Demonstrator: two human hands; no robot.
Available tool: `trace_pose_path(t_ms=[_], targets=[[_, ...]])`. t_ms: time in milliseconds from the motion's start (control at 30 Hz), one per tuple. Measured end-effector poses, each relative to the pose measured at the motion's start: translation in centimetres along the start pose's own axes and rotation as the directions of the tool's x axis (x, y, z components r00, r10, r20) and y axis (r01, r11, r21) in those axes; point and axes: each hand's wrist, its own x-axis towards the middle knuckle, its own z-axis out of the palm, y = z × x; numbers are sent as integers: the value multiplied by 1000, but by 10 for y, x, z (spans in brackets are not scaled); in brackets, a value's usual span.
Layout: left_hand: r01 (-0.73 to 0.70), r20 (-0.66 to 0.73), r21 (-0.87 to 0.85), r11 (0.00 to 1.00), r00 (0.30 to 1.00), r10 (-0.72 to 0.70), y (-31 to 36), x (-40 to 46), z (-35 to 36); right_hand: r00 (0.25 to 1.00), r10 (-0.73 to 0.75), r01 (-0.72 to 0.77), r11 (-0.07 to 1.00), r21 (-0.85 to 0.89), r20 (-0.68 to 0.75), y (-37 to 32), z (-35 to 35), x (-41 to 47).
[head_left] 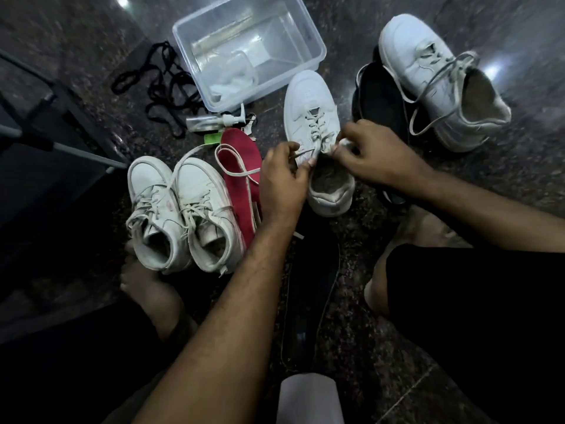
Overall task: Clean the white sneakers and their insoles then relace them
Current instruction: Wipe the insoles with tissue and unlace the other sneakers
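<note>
A white sneaker (308,99) stands on the dark floor in the middle, toe pointing away. My left hand (282,182) pinches a lace end at the shoe's upper left eyelets. At the right side of its tongue, my right hand (374,156) pinches the white lace. Its partner sneaker (428,78) lies at the far right on black insoles (382,102), laces loose. A second white pair (180,212) stands at the left. Beside that pair lies a red insole (241,166) with a white lace (232,162) across it. A long black insole (308,292) lies between my legs.
A clear plastic tub (308,32) with a cloth and tools stands at the back. In front of it lies a pump spray bottle (214,121). Black laces (165,87) sprawl at the back left. A dark metal-legged frame (61,130) stands at the left. My bare feet and knees flank the shoes.
</note>
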Motion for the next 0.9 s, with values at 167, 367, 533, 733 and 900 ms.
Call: trace_pose_path(t_ms=[167,367,533,733,900], targets=[[-41,-13,-18,999,999,40,4,-16,-3,997,6,10,981,-193,83,7,20,-8],[-66,-115,104,992,990,78,0,-67,3,995,81,-90,979,-183,-58,6,24,-5],[-36,150,342,939,989,-17,-30,-100,2,983,123,-143,980,-141,-138,16,19,1],[-42,271,461,887,958,-96,-39,-103,4,986,110,-124,986,-112,-124,18,18,1],[-65,46,306,950,998,54,-22,-81,-6,988,107,-118,988,-98,-113,14,19,-1]])
